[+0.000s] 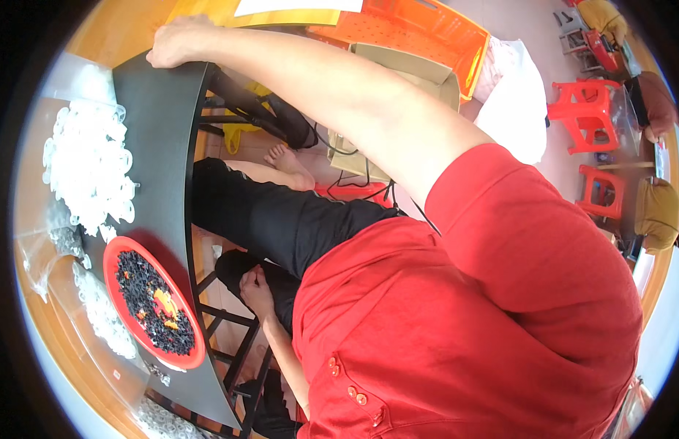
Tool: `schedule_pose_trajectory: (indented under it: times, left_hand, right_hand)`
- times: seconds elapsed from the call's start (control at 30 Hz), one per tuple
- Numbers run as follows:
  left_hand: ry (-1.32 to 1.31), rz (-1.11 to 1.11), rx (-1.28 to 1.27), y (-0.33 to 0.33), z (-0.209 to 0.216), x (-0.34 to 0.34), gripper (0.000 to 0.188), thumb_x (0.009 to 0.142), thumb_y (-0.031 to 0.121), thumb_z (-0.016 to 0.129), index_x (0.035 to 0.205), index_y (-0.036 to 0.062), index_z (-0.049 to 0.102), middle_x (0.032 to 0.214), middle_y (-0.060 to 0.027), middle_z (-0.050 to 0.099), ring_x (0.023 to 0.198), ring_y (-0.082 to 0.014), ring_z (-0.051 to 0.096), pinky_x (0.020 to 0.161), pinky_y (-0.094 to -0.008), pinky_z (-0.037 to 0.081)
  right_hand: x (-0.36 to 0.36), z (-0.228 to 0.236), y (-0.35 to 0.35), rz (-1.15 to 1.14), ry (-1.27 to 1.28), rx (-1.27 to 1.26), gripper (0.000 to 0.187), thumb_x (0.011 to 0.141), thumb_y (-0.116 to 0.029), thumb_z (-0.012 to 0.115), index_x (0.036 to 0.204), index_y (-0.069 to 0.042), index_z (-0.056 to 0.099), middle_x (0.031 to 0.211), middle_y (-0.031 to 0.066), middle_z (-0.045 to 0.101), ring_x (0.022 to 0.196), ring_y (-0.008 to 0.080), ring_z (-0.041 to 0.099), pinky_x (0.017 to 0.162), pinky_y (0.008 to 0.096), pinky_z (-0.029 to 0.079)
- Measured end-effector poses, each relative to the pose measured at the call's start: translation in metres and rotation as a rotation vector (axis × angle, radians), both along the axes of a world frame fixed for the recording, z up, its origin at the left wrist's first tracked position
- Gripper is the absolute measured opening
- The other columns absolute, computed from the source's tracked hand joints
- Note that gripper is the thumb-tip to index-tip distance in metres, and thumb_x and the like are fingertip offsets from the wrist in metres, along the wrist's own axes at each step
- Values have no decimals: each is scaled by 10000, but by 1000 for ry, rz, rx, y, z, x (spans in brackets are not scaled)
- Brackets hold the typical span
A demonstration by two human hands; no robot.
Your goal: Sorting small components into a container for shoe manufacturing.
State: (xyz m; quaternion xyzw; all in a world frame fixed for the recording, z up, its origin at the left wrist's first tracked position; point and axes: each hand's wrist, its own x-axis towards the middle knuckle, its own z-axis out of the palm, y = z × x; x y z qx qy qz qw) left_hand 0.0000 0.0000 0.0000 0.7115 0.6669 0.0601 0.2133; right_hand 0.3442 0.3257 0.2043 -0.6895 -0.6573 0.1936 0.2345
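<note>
My right arm reaches across the upper part of the view, and my right hand (pixel 180 42) rests closed at the far corner of the black table (pixel 155 154), beside a wooden tabletop (pixel 120 33). What it holds, if anything, is hidden. My left hand (pixel 257 293) lies low over my black-trousered leg, fingertips pressed together; nothing can be made out in them. On the black table stands a red round tray (pixel 196 351) of small black pieces (pixel 145 293), with some orange and yellow ones among them. A heap of white, translucent ring-like plastic pieces (pixel 91 164) lies beyond the tray.
Clear bags of similar pieces (pixel 105 314) lie along the table's outer side. Under and beside it are an orange crate (pixel 420 29), a cardboard box (pixel 405 62), a white sack (pixel 515 110) and loose cables. Red stools (pixel 584 110) and other people are off to the right.
</note>
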Motion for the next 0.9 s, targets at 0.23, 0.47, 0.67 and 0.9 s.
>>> schedule_pose_trajectory:
  times: [0.23,0.47,0.67,0.9]
  left_hand:
    - [27,-7,34,10,5,9,162,851,148,610,920,36,704,923,-130,672,902,-312,619,815,-387,474]
    - [31,12,30,6,9,9,148,838,131,621,906,27,700,895,-147,672,871,-331,624,789,-403,481]
    - [49,38,2,5,6,4,143,819,121,625,862,-8,670,878,-161,660,860,-360,615,770,-415,477]
    - [-31,6,-21,1,-4,-4,170,794,110,622,892,-27,648,894,-226,633,868,-415,590,767,-445,466]
  right_hand:
    - [3,5,-4,-6,60,-23,445,854,-357,433,1151,-99,641,1186,120,623,1110,275,585,890,395,463]
    - [1,3,-2,8,51,-7,448,865,-370,442,1154,-93,641,1184,131,624,1108,281,587,894,401,461]
    - [2,2,-1,14,83,0,442,870,-388,465,1130,-84,652,1145,148,637,1080,296,599,886,410,465]
    - [-2,-3,-27,-182,410,1059,150,817,-233,615,805,-90,656,718,94,651,673,282,639,636,407,483]
